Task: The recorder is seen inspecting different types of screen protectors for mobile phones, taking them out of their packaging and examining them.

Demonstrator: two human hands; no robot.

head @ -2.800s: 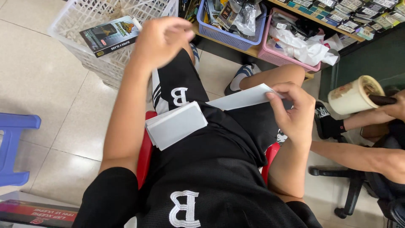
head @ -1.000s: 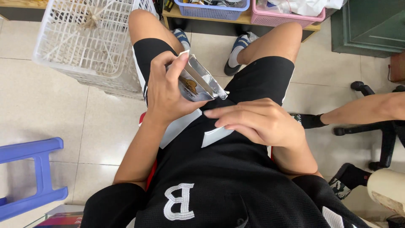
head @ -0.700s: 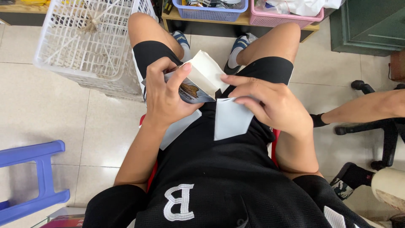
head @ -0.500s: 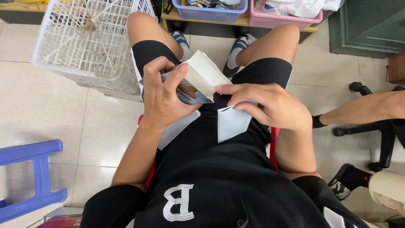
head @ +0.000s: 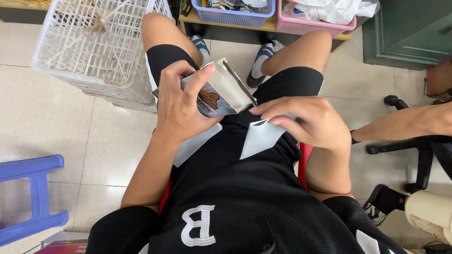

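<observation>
This looks like a small shop or packing workroom with a pale tiled floor (head: 56, 117). A large white plastic lattice basket (head: 94, 47) stands on the floor, and a low wooden shelf (head: 263, 26) along the wall carries a blue basket (head: 235, 16) of small packaged goods and a pink basket (head: 315, 23) stuffed with white plastic bags. A blue plastic stool (head: 33, 197), a green metal cabinet (head: 409, 33) and a wheeled office chair base (head: 414, 150) stand nearby, where another person's arm (head: 405, 124) reaches in.
</observation>
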